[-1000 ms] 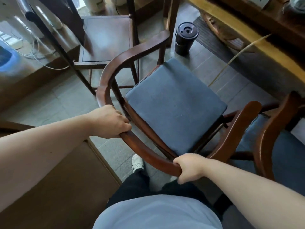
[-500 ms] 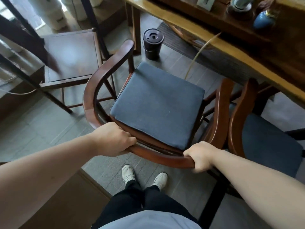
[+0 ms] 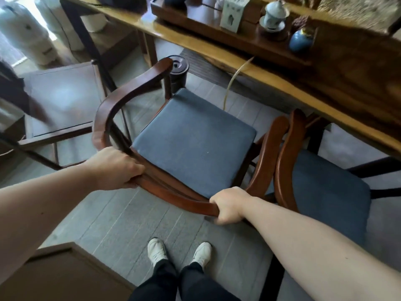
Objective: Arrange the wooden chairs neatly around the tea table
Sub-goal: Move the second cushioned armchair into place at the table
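A wooden armchair (image 3: 121,101) with a curved back rail and a dark blue seat cushion (image 3: 195,140) stands in front of me, facing the tea table (image 3: 271,72). My left hand (image 3: 115,168) grips the rail at its left bend. My right hand (image 3: 227,205) grips the rail near its right end. Its right arm touches or nearly touches the arm of a second cushioned wooden chair (image 3: 288,153) on the right, which sits partly under the table edge.
A bare wooden chair (image 3: 60,101) stands at the left. A black cylindrical bin (image 3: 179,70) is on the floor by the table leg. Tea ware, a small box and a blue jar (image 3: 300,40) sit on the table. A low brown cabinet (image 3: 60,272) is at bottom left.
The armchair has swung round and shifted right toward the table, closing up against the second chair. Both hands have stayed on the rail. My view has risen, showing more of the table.
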